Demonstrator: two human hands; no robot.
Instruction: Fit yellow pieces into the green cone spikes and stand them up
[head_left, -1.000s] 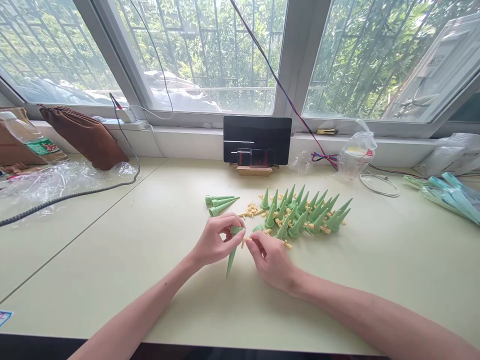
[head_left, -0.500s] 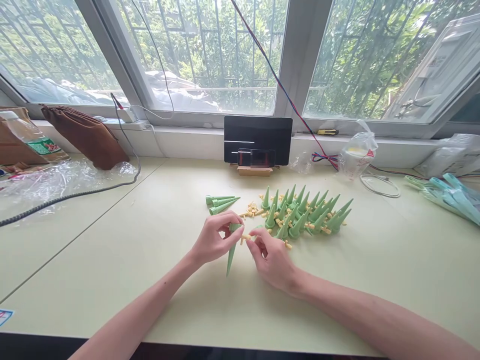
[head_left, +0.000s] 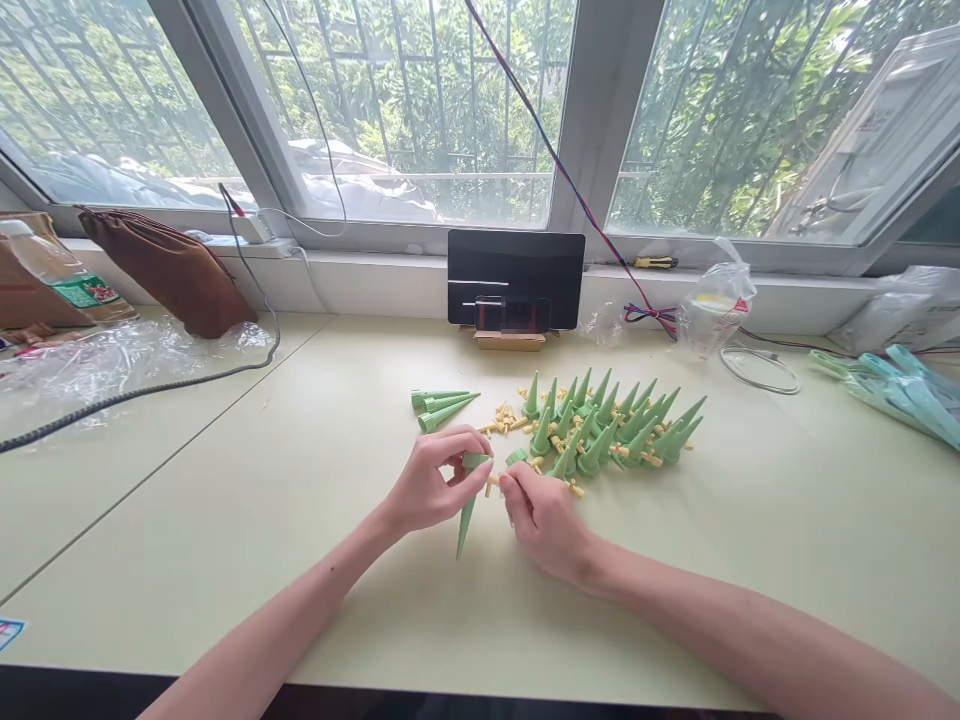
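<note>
My left hand (head_left: 431,485) is closed round the wide end of a long green cone spike (head_left: 468,510), whose tip points down toward me. My right hand (head_left: 541,515) pinches a small yellow connector piece (head_left: 491,484) right beside the spike's wide end. Just behind my hands lies a heap of several green cones (head_left: 607,428) mixed with small yellow pieces (head_left: 504,421). A few long green spikes (head_left: 441,405) lie side by side to the left of the heap.
A black tablet (head_left: 516,278) stands on a wooden stand at the windowsill. A brown pouch (head_left: 169,270), a black cable (head_left: 135,395) and clear plastic wrap lie at the left. A plastic bag (head_left: 714,300) and pale blue-green parts (head_left: 900,395) are at the right.
The yellow piece in my right hand has shifted slightly against the spike's wide end; the spike's tip has swung a little to the right. Both hands stay in place.
</note>
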